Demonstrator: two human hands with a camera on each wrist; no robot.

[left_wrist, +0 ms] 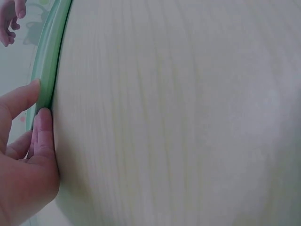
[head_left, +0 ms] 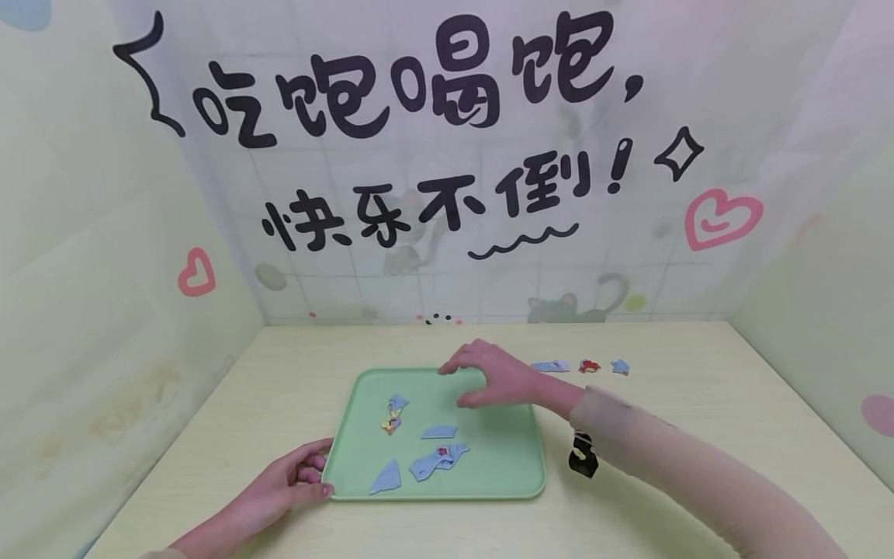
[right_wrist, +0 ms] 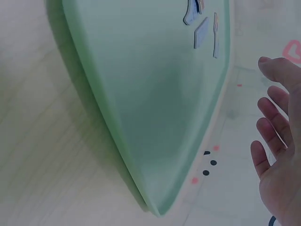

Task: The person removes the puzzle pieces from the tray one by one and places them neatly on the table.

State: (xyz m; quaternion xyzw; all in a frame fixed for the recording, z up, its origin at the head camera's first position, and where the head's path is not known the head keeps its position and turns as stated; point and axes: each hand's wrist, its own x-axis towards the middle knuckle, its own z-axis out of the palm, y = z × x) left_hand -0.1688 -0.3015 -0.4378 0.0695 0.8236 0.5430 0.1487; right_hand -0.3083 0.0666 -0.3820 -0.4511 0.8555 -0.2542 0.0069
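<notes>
A light green tray point(head_left: 499, 466) lies on the wooden table. My left hand point(head_left: 289, 475) holds its near left edge, thumb at the rim and fingers against the outer wall, as the left wrist view shows. Over the far right part of the tray hovers my right hand point(head_left: 496, 376), thumb and fingers spread, holding nothing. Flat blue puzzle-like pieces lie in the tray: a triangular piece point(head_left: 386, 477), a long joined strip with a red spot point(head_left: 440, 462), a four-sided piece point(head_left: 439, 432) and a yellow-and-blue cluster point(head_left: 395, 415).
Behind the tray to the right, on the table point(head_left: 663, 442), lie a blue strip point(head_left: 550, 366), a red piece point(head_left: 590, 366) and a small blue piece point(head_left: 620, 367). A printed cloth wall point(head_left: 433, 287) with black lettering encloses the back and sides.
</notes>
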